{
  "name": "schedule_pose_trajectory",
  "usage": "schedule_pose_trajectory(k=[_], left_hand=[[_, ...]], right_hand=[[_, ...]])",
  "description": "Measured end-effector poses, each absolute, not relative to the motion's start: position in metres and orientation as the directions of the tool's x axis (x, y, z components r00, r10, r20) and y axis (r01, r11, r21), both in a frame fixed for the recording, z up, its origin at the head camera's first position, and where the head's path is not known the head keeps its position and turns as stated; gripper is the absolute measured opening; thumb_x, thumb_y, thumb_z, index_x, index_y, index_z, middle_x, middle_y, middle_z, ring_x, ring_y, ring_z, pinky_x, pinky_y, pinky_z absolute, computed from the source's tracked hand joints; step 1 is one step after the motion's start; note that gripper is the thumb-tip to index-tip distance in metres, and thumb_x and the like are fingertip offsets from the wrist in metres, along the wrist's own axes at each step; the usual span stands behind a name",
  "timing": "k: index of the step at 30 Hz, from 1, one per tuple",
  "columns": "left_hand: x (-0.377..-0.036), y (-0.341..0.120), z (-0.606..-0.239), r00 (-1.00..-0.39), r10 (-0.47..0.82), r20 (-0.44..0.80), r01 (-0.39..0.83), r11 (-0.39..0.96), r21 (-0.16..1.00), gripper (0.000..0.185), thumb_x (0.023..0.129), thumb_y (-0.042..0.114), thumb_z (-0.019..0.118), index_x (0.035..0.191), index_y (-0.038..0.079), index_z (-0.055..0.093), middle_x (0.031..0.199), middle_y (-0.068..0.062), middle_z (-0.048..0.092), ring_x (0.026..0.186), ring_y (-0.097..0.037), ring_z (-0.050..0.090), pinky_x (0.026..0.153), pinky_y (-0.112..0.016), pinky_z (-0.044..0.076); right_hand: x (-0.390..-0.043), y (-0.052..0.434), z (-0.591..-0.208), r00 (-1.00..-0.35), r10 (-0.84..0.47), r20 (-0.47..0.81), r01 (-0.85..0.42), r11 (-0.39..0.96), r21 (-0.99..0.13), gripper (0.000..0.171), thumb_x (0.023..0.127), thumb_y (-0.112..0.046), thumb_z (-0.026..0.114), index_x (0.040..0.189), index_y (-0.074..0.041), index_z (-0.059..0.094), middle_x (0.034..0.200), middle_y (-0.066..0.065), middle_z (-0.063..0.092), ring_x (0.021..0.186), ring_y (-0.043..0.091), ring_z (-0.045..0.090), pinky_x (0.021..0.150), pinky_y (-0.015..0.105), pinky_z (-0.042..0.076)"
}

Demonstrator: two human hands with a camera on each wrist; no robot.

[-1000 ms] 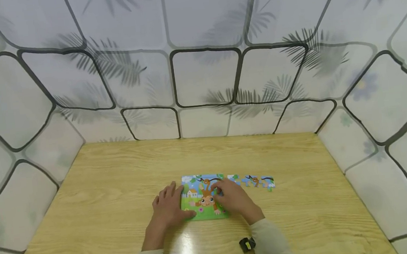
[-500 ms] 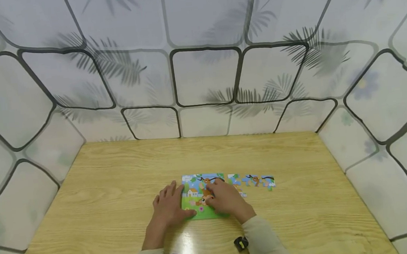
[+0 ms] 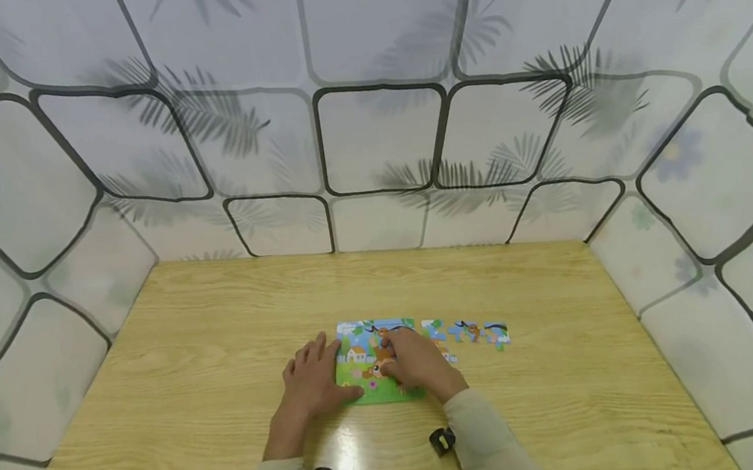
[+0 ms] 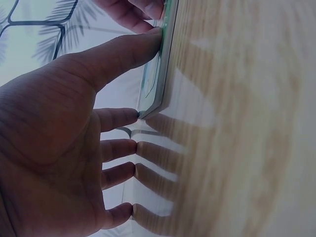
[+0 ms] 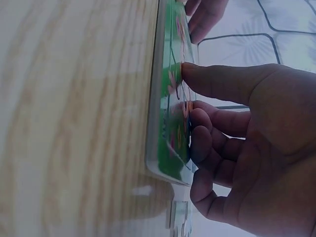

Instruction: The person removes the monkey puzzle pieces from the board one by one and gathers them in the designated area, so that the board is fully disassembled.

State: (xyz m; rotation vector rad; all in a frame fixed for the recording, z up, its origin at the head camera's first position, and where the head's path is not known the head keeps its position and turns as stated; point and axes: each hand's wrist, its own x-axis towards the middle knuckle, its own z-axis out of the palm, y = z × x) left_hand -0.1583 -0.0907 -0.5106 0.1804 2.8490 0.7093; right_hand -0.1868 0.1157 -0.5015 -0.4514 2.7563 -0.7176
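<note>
A jigsaw puzzle board (image 3: 385, 395) with a cartoon monkey picture lies flat on the table, partly covered by both hands. My left hand (image 3: 312, 381) rests at its left side. In the left wrist view, the left thumb (image 4: 131, 51) presses on the board's near edge while the other fingers spread straight toward the table. My right hand (image 3: 419, 359) is over the right half of the picture. The right wrist view shows its thumb and index finger pinching at a puzzle piece (image 5: 189, 108) on the board, the remaining fingers curled. Most of that piece is hidden.
Several loose puzzle pieces (image 3: 470, 332) lie in a row to the right of the board, one group partly behind the right hand. Wood-grain tabletop (image 3: 221, 318) surrounds everything. Patterned fabric walls (image 3: 381, 140) rise at the back and both sides.
My right hand has shifted left over the monkey's face, uncovering more of the loose pieces beside the board. Over the last half second it has barely moved. The left hand stays in place.
</note>
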Motion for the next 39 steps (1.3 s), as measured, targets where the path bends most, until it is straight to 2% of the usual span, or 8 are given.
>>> schedule_pose_trajectory(k=[5,11,16,22,24,30,39], left_hand=[[-0.158,-0.091,-0.509,-0.972,0.167,-0.165,0.073,0.883,0.463,0.093,0.072,0.051,0.078,0.147,0.011,0.041,0.158,-0.017,0.027,0.143,-0.042,0.026,0.11,-0.067,0.022],[-0.158,-0.091,-0.508,-0.972,0.17,-0.164,0.076,0.882,0.464,0.092,0.073,0.05,0.078,0.147,0.01,0.041,0.158,-0.017,0.028,0.142,-0.042,0.026,0.109,-0.067,0.023],[-0.158,-0.091,-0.509,-0.971,0.167,-0.169,0.07,0.879,0.471,0.092,0.073,0.05,0.078,0.148,0.011,0.04,0.158,-0.017,0.027,0.143,-0.042,0.025,0.109,-0.067,0.022],[-0.159,-0.091,-0.509,-0.971,0.166,-0.169,0.069,0.881,0.467,0.092,0.073,0.051,0.078,0.147,0.011,0.04,0.158,-0.016,0.027,0.143,-0.042,0.025,0.109,-0.067,0.023],[-0.159,-0.09,-0.51,-0.971,0.166,-0.17,0.07,0.884,0.463,0.092,0.073,0.051,0.078,0.147,0.011,0.04,0.158,-0.016,0.027,0.142,-0.042,0.026,0.109,-0.067,0.023],[-0.16,-0.091,-0.51,-0.972,0.168,-0.167,0.074,0.887,0.456,0.092,0.073,0.051,0.077,0.147,0.011,0.04,0.158,-0.016,0.027,0.142,-0.042,0.026,0.109,-0.067,0.024],[-0.157,-0.091,-0.508,-0.972,0.174,-0.16,0.081,0.881,0.466,0.092,0.073,0.05,0.078,0.147,0.01,0.041,0.158,-0.017,0.027,0.142,-0.043,0.026,0.108,-0.067,0.023]], right_hand=[[-0.188,0.116,-0.502,-0.915,-0.356,-0.192,-0.207,0.82,-0.534,0.037,0.084,-0.029,0.075,0.111,-0.009,0.059,0.097,0.0,0.061,0.086,0.013,0.057,0.074,0.032,0.051],[-0.188,0.115,-0.504,-0.921,-0.349,-0.176,-0.213,0.825,-0.524,0.038,0.085,-0.031,0.074,0.112,-0.011,0.058,0.106,0.002,0.061,0.096,0.017,0.059,0.08,0.035,0.052],[-0.186,0.115,-0.504,-0.922,-0.368,-0.124,-0.253,0.812,-0.526,0.037,0.084,-0.029,0.075,0.111,-0.013,0.056,0.101,0.0,0.056,0.086,0.013,0.054,0.073,0.03,0.048],[-0.184,0.116,-0.506,-0.898,-0.438,-0.048,-0.342,0.761,-0.551,0.031,0.089,-0.019,0.069,0.116,-0.015,0.054,0.09,-0.006,0.061,0.071,0.006,0.054,0.062,0.022,0.045],[-0.184,0.117,-0.506,-0.892,-0.45,-0.036,-0.354,0.747,-0.563,0.03,0.091,-0.017,0.066,0.118,-0.016,0.054,0.09,-0.006,0.062,0.07,0.004,0.054,0.063,0.021,0.046],[-0.182,0.127,-0.508,-0.905,-0.424,-0.04,-0.297,0.696,-0.654,0.03,0.093,-0.02,0.065,0.12,-0.021,0.053,0.094,-0.006,0.064,0.073,0.003,0.057,0.065,0.022,0.048],[-0.18,0.149,-0.506,-0.929,-0.371,-0.001,-0.279,0.7,-0.657,0.032,0.09,-0.018,0.068,0.12,-0.015,0.056,0.089,-0.007,0.062,0.069,0.005,0.052,0.063,0.021,0.046]])
